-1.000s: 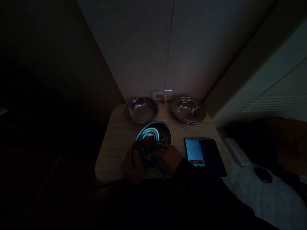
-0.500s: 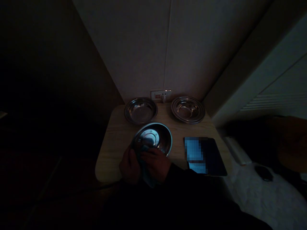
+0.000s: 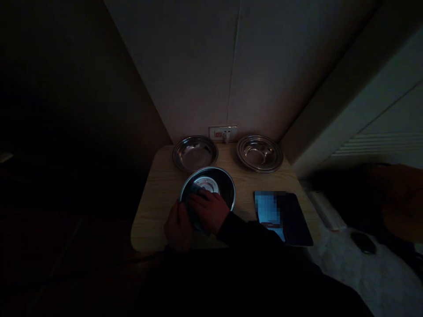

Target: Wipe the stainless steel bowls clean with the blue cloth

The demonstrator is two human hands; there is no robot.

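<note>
A shiny metal bowl (image 3: 228, 187) is tilted toward me near the front of the small wooden table (image 3: 152, 198). My left hand (image 3: 178, 226) is closed on the bowl's near left rim. Inside the bowl, my right hand (image 3: 211, 211) presses a dark bluish cloth (image 3: 195, 215) against the metal, its fingers reaching toward the bottom. The cloth hangs partly over the near rim between both hands. Dim light hides the finer detail of the fingers and the cloth's edges.
Behind the bowl stand a metal dish (image 3: 194, 154) on the left and several nested metal dishes (image 3: 260, 154) on the right. A tablet (image 3: 297, 220) with a lit screen lies at the right. A wall socket (image 3: 223, 133) with a plug is at the back; a white quilted cover (image 3: 360, 273) lies lower right.
My right hand has moved forward and deeper into the bowl with the cloth. The bowl has shifted slightly left; my left hand stays at its rim.
</note>
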